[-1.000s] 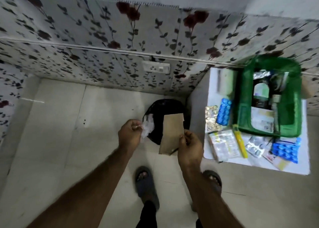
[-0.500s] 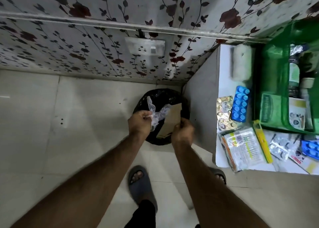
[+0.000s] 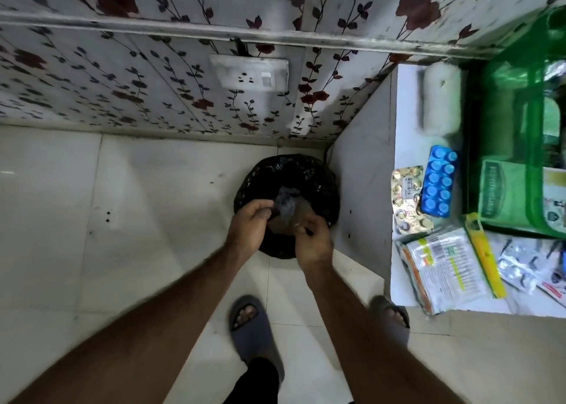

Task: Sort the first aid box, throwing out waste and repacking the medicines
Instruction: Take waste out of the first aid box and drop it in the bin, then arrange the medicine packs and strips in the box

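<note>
**Waste held over the lined bin**

A crumpled clear plastic wrapper and a brown paper piece are held low over the mouth of a bin lined with a black bag, which stands on the tiled floor beside the white table's left side. The wrapper is pinched by the curled fingers of the left hand; the brown paper is gripped by the closed fingers of the right hand. The two hands are nearly touching.

On the table, the green first aid box is set toward the far right corner, with packets seen inside. Just beside its left wall a blue blister pack is laid, overlapping a gold foil strip. At the near edge a printed sachet is placed, with a yellow strip along its right side and silver blister strips beyond.
</note>
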